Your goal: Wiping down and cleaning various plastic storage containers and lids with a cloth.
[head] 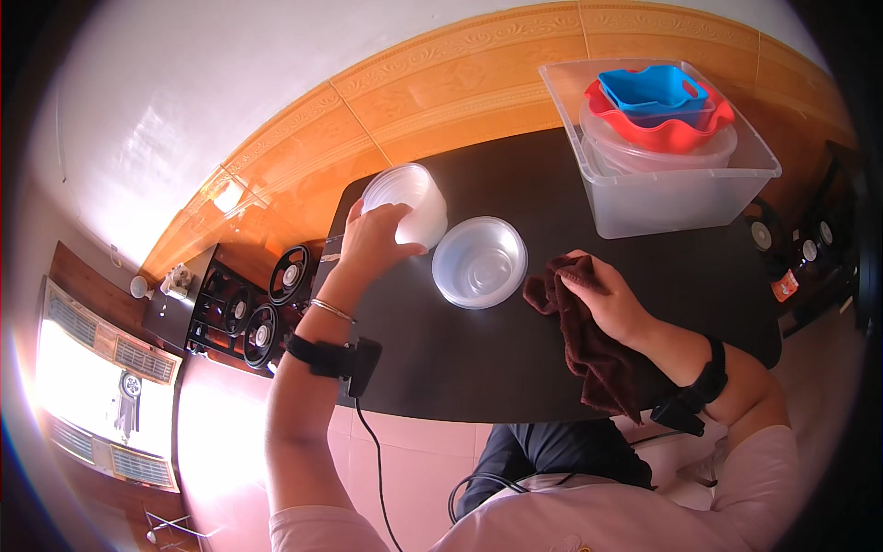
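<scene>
At the far left of a dark table (428, 366), a stack of translucent round plastic tubs (431, 207) leans slightly. My left hand (372, 238) grips its near side, with the thumb low and the fingers up by the rims. Just right of the stack sits a single clear round plastic tub (481, 265), its mouth facing up. A dark brown cloth (597, 359) is bunched in my right hand (607, 300) and drapes down towards the table's near edge. That hand is to the right of the single tub, apart from it.
A large clear plastic bin (662, 203) stands at the back right, holding bowls, a red wavy-edged bowl (662, 134) and a blue basket (652, 90). Tiled wall (455, 83) runs behind the table. A cable (376, 455) hangs from my left wrist strap.
</scene>
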The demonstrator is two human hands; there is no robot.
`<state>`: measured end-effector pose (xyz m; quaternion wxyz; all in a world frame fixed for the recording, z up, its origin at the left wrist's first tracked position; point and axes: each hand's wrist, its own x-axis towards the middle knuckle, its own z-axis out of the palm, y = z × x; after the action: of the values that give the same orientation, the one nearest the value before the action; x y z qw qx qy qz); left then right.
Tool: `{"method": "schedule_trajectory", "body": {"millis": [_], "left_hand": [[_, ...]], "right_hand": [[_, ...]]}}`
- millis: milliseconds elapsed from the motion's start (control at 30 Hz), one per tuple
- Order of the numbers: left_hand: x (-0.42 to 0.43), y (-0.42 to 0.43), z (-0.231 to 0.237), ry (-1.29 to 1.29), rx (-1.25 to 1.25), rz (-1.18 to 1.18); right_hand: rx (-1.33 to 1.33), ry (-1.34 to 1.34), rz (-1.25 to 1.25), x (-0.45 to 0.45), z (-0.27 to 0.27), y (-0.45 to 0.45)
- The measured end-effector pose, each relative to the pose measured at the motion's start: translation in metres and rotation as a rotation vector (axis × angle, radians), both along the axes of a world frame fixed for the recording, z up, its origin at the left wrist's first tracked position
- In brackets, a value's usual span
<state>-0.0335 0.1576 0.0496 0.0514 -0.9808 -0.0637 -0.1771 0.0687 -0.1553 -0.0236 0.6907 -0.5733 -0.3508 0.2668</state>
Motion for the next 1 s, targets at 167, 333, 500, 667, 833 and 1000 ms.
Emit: {"method": "schedule_trajectory", "body": {"millis": [167,333,500,667,833,1000], "left_hand": [[0.002,-0.005,-0.005,0.095,0.073,0.079],[0.004,-0.009,-0.01,0.067,0.1,0.066],[0.005,-0.012,-0.015,0.016,0.151,0.063],[0.005,-0.009,-0.015,0.031,0.13,0.052],[0.001,-0.013,-0.005,0.01,0.101,0.051],[-0.007,-0.016,0.017,-0.074,0.105,0.08]], "right_hand": [[-0.004,-0.022,-0.004,0.0,-0.002,0.0],[-0.004,-0.037,-0.013,0.001,-0.001,0.0],[0.003,-0.038,-0.011,0.0,0.0,0.0],[0.007,-0.033,-0.008,0.0,-0.002,0.0],[-0.001,-0.045,-0.006,0.001,-0.001,-0.001],[0.0,-0.046,-0.003,0.0,0.0,-0.002]]}}
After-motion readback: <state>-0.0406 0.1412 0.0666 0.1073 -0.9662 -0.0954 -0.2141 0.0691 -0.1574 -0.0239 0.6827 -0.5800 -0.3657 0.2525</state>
